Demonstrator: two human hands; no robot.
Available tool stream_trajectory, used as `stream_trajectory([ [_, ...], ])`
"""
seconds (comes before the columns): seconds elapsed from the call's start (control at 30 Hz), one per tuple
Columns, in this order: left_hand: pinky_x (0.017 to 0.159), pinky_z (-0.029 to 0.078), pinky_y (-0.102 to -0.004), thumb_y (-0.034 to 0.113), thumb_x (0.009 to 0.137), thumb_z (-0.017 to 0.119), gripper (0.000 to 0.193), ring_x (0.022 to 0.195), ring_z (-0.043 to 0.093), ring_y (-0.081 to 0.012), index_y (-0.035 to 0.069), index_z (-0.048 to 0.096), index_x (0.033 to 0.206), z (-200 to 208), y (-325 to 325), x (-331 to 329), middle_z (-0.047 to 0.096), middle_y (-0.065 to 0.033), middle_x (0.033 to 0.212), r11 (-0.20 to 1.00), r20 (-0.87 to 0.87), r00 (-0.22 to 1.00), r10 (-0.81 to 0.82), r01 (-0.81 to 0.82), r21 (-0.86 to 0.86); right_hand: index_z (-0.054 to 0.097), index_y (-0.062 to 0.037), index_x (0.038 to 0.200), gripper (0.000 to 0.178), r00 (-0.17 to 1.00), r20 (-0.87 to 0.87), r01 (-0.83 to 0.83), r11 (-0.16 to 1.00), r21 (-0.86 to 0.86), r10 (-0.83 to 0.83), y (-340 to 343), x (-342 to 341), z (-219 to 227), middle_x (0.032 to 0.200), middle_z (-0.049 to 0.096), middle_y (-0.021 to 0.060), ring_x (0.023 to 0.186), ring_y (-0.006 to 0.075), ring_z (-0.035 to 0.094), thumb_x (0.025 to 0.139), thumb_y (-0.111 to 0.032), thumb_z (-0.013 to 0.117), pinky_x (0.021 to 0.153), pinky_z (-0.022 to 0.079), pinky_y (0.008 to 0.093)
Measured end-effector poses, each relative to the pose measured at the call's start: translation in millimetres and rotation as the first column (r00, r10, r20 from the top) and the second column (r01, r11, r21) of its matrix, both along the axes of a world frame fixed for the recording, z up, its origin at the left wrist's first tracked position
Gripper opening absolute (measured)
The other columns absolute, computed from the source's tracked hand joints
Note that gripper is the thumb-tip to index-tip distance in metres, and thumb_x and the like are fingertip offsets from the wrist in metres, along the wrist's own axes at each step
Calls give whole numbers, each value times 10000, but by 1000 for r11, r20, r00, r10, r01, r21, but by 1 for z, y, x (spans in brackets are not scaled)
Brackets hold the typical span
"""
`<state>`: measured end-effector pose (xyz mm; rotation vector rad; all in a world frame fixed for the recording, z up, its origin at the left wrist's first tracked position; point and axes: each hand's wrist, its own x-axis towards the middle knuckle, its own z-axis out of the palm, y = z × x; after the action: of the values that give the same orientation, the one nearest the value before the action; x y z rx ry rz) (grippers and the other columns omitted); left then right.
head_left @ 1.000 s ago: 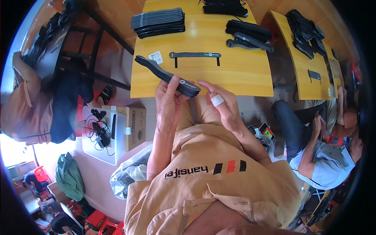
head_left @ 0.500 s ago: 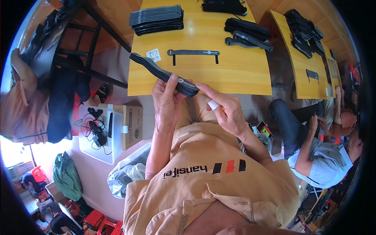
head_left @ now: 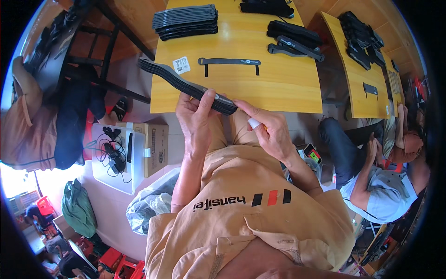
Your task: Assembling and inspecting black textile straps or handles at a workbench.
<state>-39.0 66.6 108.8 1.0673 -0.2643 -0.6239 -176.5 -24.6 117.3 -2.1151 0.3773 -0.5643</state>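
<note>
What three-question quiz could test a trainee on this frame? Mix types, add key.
1. What is the left hand holding?
2. True or false: the white label lies to the left of the single strap laid out on the yellow table.
3. The white wrap is on a finger or thumb of: A) the left hand, B) the right hand, C) neither hand.

Key:
1. A bundle of dark straps.
2. True.
3. B.
</note>
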Motion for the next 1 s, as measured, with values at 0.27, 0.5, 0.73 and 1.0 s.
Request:
stream_trajectory([
  [0.27, 611, 490, -202, 46, 753, 665, 268, 687, 601, -108, -15, 494, 948, 4, 2, -7, 610, -75, 785, 990, 250, 964, 90, -113, 79, 539, -105, 1173, 592, 997, -22, 71, 996, 55, -70, 2, 1, 8, 852, 609, 117, 568, 155, 525, 683, 185, 376, 558, 437, 250],
  [0.5, 601, 457, -175, 36, 714, 706, 312, 667, 556, -67, -18, 511, 950, 4, 0, -20, 606, -54, 773, 967, 419, 888, 190, -244, 79, 520, -147, 1192, 532, 994, -103, 64, 983, 172, -47, -1, 2, 8, 811, 618, 125, 584, 195, 580, 741, 118, 421, 578, 470, 291],
  [0.73, 653, 463, -190, -14, 691, 706, 351, 737, 561, -85, -22, 513, 984, 4, -1, -22, 602, -66, 809, 955, 479, 851, 218, -286, 73, 538, -164, 1176, 515, 996, -84, 62, 948, 311, -37, -2, 10, -12, 664, 585, 117, 543, 197, 556, 745, 103, 448, 545, 455, 301],
  [1.0, 687, 454, -192, 4, 742, 662, 284, 761, 559, -94, -29, 537, 995, 0, -2, -22, 586, -52, 857, 994, 301, 953, 23, -55, 97, 550, -159, 1157, 515, 975, 16, 222, 970, -95, -221, 4, 11, -2, 742, 605, 143, 620, 300, 575, 709, 86, 479, 575, 465, 341],
])
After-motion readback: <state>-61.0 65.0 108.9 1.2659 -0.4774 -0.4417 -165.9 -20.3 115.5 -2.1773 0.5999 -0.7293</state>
